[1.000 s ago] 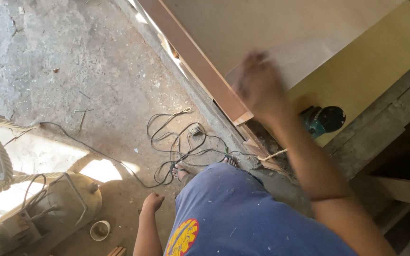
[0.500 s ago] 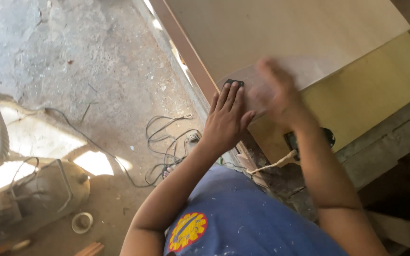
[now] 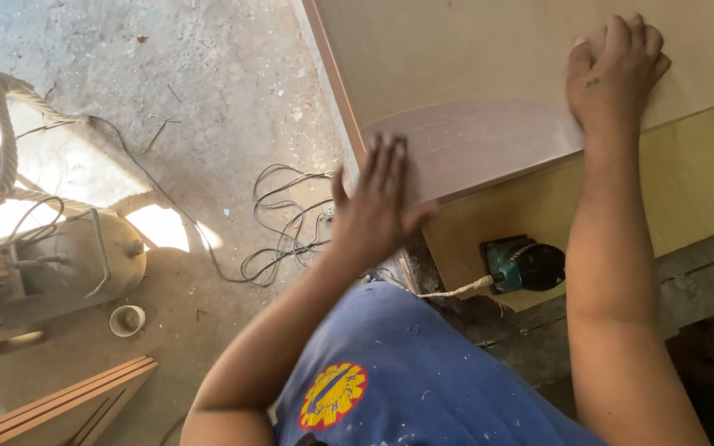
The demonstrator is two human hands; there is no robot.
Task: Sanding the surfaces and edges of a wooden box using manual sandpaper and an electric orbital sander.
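I read the left grip (image 3: 376, 206) as flat and spread, fingers apart, palm down on the near left corner of a thin, pale laminate sheet (image 3: 481, 140). It clamps on nothing. A small dark object shows just past its fingertips; I cannot tell what it is, as the hand is blurred.

The right grip (image 3: 613, 70) lies flat as well, fingers extended and close together, pressing the far right end of the same sheet. It holds nothing.

The laminate sheet spans the gap between the two grips and lies on a light brown board (image 3: 456, 49). That board rests on a yellowish panel (image 3: 687, 190), which forms the desk surface below and right of the left grip.

Just below the sheet, between the two forearms, a teal and black power tool (image 3: 526, 266) lies on the yellowish panel; a pale cord leaves it toward the left grip.

Left of the left grip, on the concrete floor (image 3: 208, 83), lies a tangle of black cable (image 3: 287, 227). Further left stand a metal tank (image 3: 84, 256) and a small white cup (image 3: 127, 320), well apart from both grips.
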